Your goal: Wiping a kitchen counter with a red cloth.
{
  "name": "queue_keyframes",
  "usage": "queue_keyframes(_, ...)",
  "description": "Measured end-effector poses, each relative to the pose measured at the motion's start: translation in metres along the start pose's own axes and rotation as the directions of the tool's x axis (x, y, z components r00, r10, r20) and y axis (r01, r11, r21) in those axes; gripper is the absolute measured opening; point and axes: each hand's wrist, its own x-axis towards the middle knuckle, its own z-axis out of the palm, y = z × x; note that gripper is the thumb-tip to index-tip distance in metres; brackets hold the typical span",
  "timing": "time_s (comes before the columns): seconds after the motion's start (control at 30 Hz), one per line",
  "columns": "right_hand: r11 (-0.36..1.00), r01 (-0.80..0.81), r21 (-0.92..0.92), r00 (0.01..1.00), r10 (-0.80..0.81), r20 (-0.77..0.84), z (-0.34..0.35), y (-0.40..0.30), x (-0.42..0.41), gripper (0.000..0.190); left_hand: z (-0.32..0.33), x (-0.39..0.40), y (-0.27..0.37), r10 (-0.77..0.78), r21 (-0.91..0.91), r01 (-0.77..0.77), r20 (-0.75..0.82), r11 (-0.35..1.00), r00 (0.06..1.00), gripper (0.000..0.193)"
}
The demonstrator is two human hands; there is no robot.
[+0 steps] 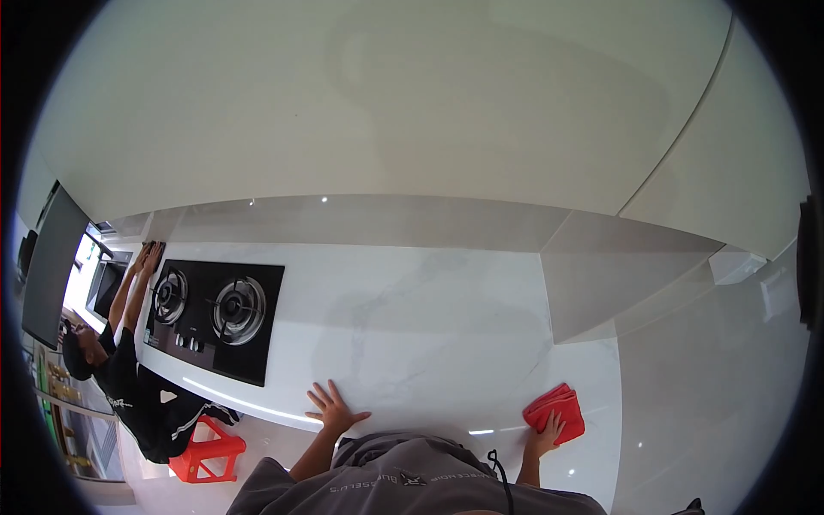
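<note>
My left hand lies spread on the front edge of the white marble-look countertop, palm down, with nothing in it. At the right, a folded red cloth rests on the counter under my right hand, whose fingers lie over the cloth's lower part; whether they grip it cannot be told. To the left of my left hand, a black two-burner gas cooktop is set into the counter.
At the left, a co-worker in dark clothes is beside a red plastic stool, arms stretched to the backsplash beyond the cooktop. Pale overhead cabinets overhang the counter. A range hood juts at far left. A wall corner stands at right.
</note>
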Motion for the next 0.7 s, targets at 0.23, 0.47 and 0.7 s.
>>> queue_keyframes(0.23, 0.880, 0.472, 0.057, 0.866, -0.475, 0.157, 0.035, -0.155, 0.015, 0.084, -0.001, 0.000, -0.003, -0.046, 0.025, 0.045, 0.048, 0.999, 0.998, 0.161)
queue_keyframes(0.47, 0.323, 0.936, 0.141, 0.273, -0.918, 0.288, 0.055, -0.313, 0.018, 0.084, 0.000, 0.005, -0.004, -0.036, 0.041, 0.034, 0.066, 0.999, 0.997, 0.161)
queue_keyframes(0.7, 0.371, 0.922, 0.112, 0.351, -0.921, 0.168, 0.062, -0.307, 0.001, 0.081, 0.003, 0.009, -0.005, -0.033, 0.038, 0.030, 0.062, 0.999, 0.998, 0.160)
